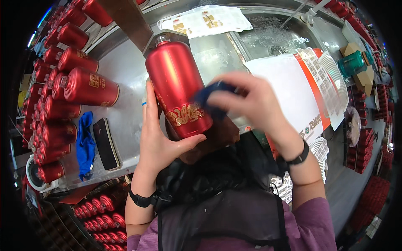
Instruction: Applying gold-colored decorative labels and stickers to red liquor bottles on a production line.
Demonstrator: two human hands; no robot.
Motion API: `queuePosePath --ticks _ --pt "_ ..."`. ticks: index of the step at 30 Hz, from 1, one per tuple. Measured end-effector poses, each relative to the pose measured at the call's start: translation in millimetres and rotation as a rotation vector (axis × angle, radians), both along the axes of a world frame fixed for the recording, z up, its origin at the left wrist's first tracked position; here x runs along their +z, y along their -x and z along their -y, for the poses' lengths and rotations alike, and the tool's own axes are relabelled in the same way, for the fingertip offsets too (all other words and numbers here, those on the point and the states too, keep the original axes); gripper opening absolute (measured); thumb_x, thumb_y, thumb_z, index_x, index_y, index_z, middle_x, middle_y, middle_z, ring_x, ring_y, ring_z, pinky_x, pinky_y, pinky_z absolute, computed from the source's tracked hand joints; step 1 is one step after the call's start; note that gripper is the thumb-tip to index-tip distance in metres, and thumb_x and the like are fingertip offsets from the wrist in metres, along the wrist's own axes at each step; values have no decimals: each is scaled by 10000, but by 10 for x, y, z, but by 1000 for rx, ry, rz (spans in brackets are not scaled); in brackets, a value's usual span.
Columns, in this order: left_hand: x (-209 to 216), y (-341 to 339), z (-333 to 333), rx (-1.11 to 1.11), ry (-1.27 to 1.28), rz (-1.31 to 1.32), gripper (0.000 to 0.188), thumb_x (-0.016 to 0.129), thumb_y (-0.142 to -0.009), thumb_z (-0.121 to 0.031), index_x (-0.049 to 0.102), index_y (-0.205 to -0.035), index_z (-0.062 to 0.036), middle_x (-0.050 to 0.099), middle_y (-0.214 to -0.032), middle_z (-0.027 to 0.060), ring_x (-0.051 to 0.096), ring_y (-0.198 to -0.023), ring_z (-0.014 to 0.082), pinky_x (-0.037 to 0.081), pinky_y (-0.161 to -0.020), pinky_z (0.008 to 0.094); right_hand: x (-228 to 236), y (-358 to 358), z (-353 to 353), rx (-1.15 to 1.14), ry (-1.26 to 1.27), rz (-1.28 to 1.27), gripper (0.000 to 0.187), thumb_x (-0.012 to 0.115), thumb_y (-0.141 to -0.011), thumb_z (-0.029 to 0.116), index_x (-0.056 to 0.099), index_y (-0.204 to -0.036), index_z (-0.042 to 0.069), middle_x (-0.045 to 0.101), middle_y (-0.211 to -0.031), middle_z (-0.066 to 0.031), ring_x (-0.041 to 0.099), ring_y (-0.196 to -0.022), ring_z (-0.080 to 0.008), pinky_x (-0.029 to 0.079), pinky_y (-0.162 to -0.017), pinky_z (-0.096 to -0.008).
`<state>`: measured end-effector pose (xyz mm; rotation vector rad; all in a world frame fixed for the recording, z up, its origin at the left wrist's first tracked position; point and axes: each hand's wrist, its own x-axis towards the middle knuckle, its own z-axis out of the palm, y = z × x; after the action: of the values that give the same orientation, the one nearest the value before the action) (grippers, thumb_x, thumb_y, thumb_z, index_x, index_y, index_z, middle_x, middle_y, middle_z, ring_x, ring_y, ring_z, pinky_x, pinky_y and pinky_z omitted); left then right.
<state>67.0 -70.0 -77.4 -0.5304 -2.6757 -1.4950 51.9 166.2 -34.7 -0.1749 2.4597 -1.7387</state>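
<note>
1. At the metal table (125,71), the left hand (155,146) cups the red bottle (176,79) near its base; a loose grip could let it slip.
2. The right hand (256,103) grasps dark blue cloth (214,99) by the bottle; hard rubbing could scuff the gold pattern (184,115).

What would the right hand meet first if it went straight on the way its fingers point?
Probably the red bottle, just left of the dark blue cloth in the right hand; blur hides whether the cloth touches it.

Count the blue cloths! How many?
2: a bright blue cloth lies left of the phone; a dark blue cloth, blurred, is in the right hand. Others may be hidden.
</note>
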Motion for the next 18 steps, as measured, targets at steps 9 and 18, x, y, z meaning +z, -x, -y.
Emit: queuePosePath --ticks 9,18 --pt "8 -4 -59 23 96 -110 1282 898 -613 -170 49 -1554 28 438 -1406 265 492 -1229 422 438 -1013 455 -98 292 -289 -195 -426 -600 186 738 -798 104 724 -975 49 667 -821 -110 656 -702 -270 525 -672 -332" --pt "178 -91 -7 -1 415 -378 1187 872 -611 -154 156 -1542 20 458 -1370 262 477 -1209 448 404 -1032 484 126 180 -63 103 -217 -400 189 745 -799 126 733 -974 58 677 -861 -109 664 -799 -248 516 -722 -327"
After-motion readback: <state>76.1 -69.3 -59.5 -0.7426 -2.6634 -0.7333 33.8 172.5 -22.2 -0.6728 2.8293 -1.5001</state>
